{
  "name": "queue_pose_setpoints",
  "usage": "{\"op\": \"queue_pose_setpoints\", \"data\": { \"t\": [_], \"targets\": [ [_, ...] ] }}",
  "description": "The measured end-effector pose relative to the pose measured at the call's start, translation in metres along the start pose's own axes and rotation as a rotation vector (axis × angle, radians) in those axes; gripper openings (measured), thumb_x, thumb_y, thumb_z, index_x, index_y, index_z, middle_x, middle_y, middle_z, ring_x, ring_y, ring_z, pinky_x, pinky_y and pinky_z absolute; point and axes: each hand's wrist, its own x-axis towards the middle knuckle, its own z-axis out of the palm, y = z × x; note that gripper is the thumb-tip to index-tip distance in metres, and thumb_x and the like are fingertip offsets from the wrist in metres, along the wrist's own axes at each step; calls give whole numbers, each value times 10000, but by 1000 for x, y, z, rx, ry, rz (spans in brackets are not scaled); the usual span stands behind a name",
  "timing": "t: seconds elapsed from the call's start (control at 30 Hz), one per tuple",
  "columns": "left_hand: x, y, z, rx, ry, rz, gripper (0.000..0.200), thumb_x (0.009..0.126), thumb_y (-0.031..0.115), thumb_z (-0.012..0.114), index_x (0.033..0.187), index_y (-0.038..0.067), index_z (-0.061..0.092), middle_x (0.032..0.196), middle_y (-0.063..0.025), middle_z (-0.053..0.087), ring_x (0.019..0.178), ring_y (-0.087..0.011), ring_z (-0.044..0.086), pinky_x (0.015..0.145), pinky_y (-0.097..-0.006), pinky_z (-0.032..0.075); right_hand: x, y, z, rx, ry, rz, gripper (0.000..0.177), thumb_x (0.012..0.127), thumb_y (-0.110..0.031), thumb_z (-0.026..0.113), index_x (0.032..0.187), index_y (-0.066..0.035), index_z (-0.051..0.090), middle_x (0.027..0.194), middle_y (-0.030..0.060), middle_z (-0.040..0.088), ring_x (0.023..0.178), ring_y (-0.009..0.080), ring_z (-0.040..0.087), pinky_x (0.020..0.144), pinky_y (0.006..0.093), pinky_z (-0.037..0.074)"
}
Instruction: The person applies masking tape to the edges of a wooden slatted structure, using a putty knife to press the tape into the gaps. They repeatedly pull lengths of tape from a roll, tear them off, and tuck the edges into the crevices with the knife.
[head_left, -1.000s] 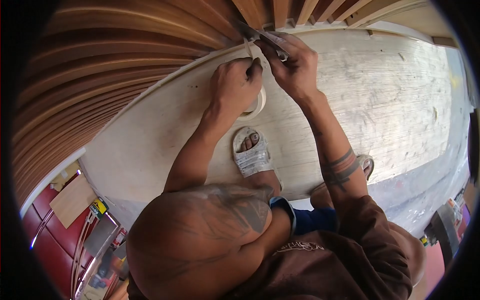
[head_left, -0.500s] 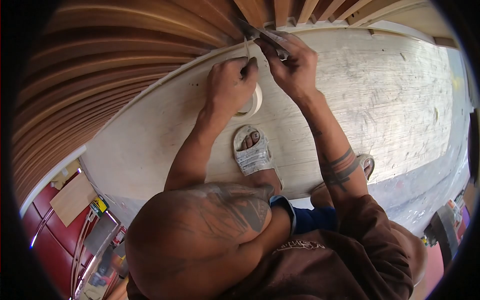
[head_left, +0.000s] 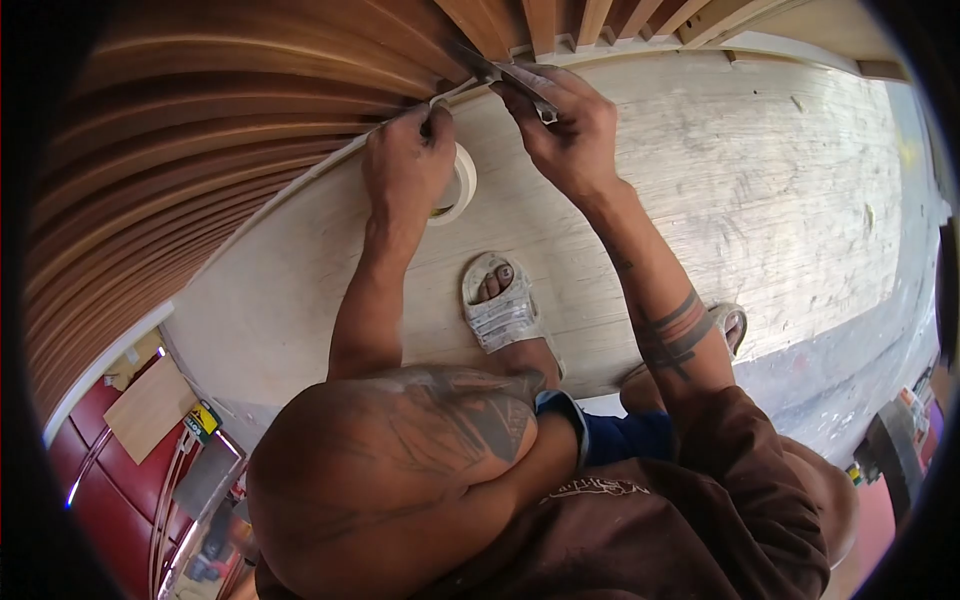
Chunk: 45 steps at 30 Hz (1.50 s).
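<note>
Presently, the left hand (head_left: 408, 165) is pinching a pale tape strip (head_left: 458, 93) between thumb and fingers. The right hand (head_left: 572, 135) is gripping a flat-bladed scraper (head_left: 522, 85), its dark tip pointing toward the base of the brown wooden slats (head_left: 250, 92). The strip is running between the left fingers and the blade, along the slats' lower edge. The masking tape roll (head_left: 464, 190) is showing just beside the left hand; whether the palm is supporting it cannot be told. Beneath, a scuffed plywood panel (head_left: 740, 200) is bearing a paint-smeared slide sandal (head_left: 502, 318).
</note>
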Motion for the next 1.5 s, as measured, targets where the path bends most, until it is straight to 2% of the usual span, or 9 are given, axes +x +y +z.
{"op": "queue_pose_setpoints", "data": {
  "t": [0.17, 0.4, 0.47, 0.73, 0.8, 1.03, 1.1, 1.4, 1.5],
  "targets": [
    [2, 4, -1, 25, 21, -9, 354, 995, 324, 615, 983, 15, 788, 889, -282, 737, 895, -510, 712, 803, -556, 562, -7, 1, 5, -7, 17, -6, 415, 853, 0, 795, 1240, -150, 822, 1113, 107, 798, 952, 305, 765, 773, 372, 621],
    [2, 6, -1, 11, 49, 6, 353, 998, 319, 615, 943, 14, 784, 883, -292, 729, 884, -526, 698, 798, -576, 550, -12, -1, -1, 7, -44, 49, 432, 861, -1, 788, 1264, -156, 814, 1089, 116, 788, 925, 315, 755, 783, 385, 618],
    [2, 6, 0, 9, 56, 1, 353, 998, 316, 615, 925, 13, 780, 883, -293, 727, 879, -529, 694, 794, -580, 547, -13, -1, -3, -6, -41, 12, 290, 911, -5, 828, 1200, -14, 803, 1055, 130, 793, 860, 226, 769, 741, 323, 612],
    [3, 0, 5, 6, 75, 61, 328, 989, 281, 621, 877, 6, 760, 870, -290, 717, 864, -526, 690, 783, -579, 538, -28, -9, -11, 39, -102, 73, 319, 902, 30, 822, 1217, -15, 796, 1084, 139, 787, 854, 216, 772, 736, 315, 613],
    [1, 0, 5, -11, 54, 48, 331, 988, 271, 620, 862, -6, 750, 854, -282, 717, 849, -524, 688, 778, -570, 537, -29, -5, -12, -81, -29, -88, 298, 901, 46, 813, 1195, -4, 797, 1066, 136, 790, 847, 221, 773, 733, 319, 614],
    [-5, 2, 7, -21, 22, 23, 350, 988, 268, 622, 847, -29, 741, 822, -272, 713, 821, -521, 682, 774, -557, 536, -23, 2, -5, -59, 43, -30, 329, 885, 60, 814, 1202, -29, 802, 1070, 136, 790, 881, 254, 774, 763, 343, 616],
    [-4, 2, 6, -29, 38, 36, 348, 987, 275, 621, 852, -22, 746, 824, -276, 713, 825, -516, 686, 778, -554, 538, -19, 4, 1, -39, 40, -65, 481, 799, 12, 813, 1260, -125, 800, 1091, 110, 779, 901, 317, 750, 785, 391, 618],
    [-6, -2, 11, -107, 116, 96, 274, 960, 235, 664, 848, 0, 747, 815, -270, 711, 811, -504, 695, 729, -562, 546, -23, -9, 7, -334, 38, -261, 688, 673, 19, 769, 1351, -88, 734, 1143, 114, 748, 887, 309, 748, 737, 385, 613],
    [-5, -5, 10, -85, 85, 65, 276, 961, 255, 668, 859, 15, 758, 827, -262, 722, 816, -504, 703, 725, -565, 557, -30, -10, 19, -359, 85, -196, 617, 715, 35, 783, 1324, -65, 746, 1127, 128, 750, 892, 324, 752, 742, 390, 614]
  ]
}}
